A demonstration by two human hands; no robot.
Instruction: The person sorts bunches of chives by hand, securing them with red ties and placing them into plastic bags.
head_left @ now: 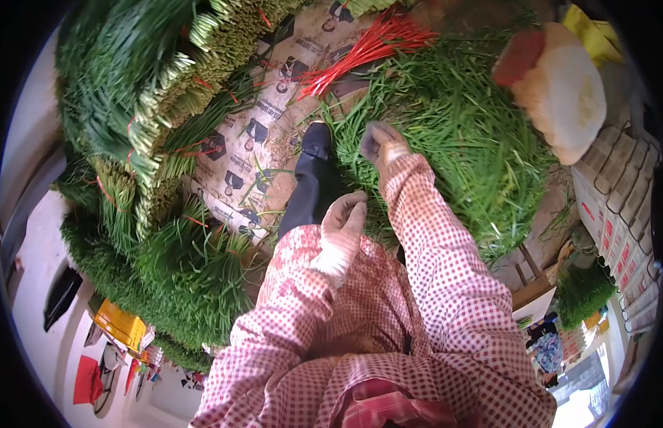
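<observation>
My left hand (342, 222), in a pale work glove, hangs above my lap with loosely curled fingers and nothing visible in it. My right hand (384, 143), also gloved, is farther forward over the edge of a heap of loose green leaves (460, 134). Its fingers are bent, and the inside of its grip is hidden. Ahead of it a bunch of thin red plastic ties (358, 53) lies on printed sheeting (278, 101). On the left, long green stalks, apparently garlic chives (166, 107), are stacked in bundles bound with red ties, pale cut ends facing inward.
My dark trouser leg and shoe (313, 166) reach forward between bundles and heap. More green bundles (198, 278) stand at lower left. A white and tan object (564, 96) and stacked printed packages (620, 214) line the right side. Another person (545, 342) appears at lower right.
</observation>
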